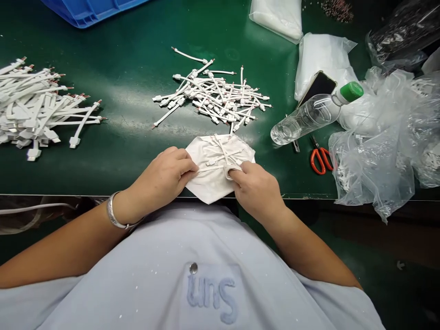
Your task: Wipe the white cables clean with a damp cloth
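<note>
A white cloth (209, 188) lies at the table's front edge with several short white cables (220, 158) on it. My left hand (168, 174) is closed at the cloth's left side, its thumb and forefinger pinching the end of a white cable. At the right side my right hand (256, 188) is closed on a fold of the white cloth, close to the cable's other end. Beyond the cloth is a loose pile of white cables (216, 96) with connectors and reddish wire tips.
A larger cable pile (37, 105) is at the left, below a blue bin (89, 11). On the right are a clear bottle (305, 119), a phone (318, 87), red-handled cutters (320, 160) and plastic bags (381, 151). The green table (127, 156) ends near my body.
</note>
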A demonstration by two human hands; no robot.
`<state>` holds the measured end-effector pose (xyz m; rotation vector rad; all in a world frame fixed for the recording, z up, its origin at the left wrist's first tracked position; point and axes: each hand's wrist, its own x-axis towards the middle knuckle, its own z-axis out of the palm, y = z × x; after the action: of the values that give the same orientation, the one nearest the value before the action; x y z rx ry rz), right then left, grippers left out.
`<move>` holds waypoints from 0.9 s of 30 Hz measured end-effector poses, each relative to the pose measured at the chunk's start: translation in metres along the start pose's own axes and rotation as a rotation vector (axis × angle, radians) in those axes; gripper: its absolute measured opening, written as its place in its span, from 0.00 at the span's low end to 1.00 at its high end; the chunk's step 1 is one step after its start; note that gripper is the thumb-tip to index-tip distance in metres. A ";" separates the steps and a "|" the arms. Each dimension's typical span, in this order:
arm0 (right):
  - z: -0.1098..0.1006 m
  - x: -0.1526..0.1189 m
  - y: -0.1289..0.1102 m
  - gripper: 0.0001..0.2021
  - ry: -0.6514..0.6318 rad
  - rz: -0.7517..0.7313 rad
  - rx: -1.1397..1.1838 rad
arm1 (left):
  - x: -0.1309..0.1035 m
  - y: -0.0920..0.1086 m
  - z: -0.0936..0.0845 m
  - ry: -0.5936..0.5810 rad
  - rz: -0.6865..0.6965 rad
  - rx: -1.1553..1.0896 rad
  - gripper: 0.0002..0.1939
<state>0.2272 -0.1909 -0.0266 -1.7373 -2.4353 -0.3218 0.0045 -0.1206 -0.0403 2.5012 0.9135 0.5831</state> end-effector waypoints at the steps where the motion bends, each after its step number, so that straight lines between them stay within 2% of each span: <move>1: 0.000 -0.002 0.001 0.11 0.006 0.008 -0.003 | 0.000 0.000 0.000 -0.006 -0.005 -0.007 0.12; 4: 0.002 0.001 -0.009 0.10 -0.015 -0.010 0.049 | 0.001 0.000 -0.002 -0.024 -0.013 -0.011 0.13; 7: 0.006 0.010 -0.026 0.10 -0.055 -0.098 0.157 | 0.002 0.001 -0.003 -0.038 -0.013 -0.002 0.13; 9: 0.007 0.013 -0.029 0.10 -0.061 -0.113 0.179 | 0.003 0.002 -0.004 -0.050 -0.012 0.010 0.13; 13: 0.006 0.002 -0.010 0.11 0.002 0.038 0.153 | 0.006 0.005 -0.010 -0.111 -0.013 0.065 0.13; 16: 0.007 -0.013 0.006 0.13 0.090 0.094 0.311 | 0.013 0.011 -0.018 -0.198 -0.010 0.164 0.15; 18: 0.012 -0.021 0.012 0.12 0.191 0.175 0.441 | 0.020 0.020 -0.022 -0.231 0.011 0.264 0.14; 20: 0.020 -0.024 0.014 0.11 0.326 0.297 0.554 | 0.032 0.031 -0.022 -0.226 0.074 0.359 0.13; 22: 0.028 -0.026 0.015 0.12 0.433 0.405 0.653 | 0.046 0.044 -0.016 -0.241 0.197 0.418 0.11; 25: 0.036 -0.026 0.016 0.15 0.483 0.472 0.753 | 0.065 0.058 -0.001 -0.339 0.415 0.463 0.08; 27: 0.038 -0.026 0.016 0.16 0.492 0.470 0.778 | 0.073 0.061 0.009 -0.355 0.491 0.507 0.07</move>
<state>0.2517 -0.2001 -0.0674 -1.5392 -1.4520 0.2119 0.0913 -0.1161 0.0009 3.1734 0.3326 0.0206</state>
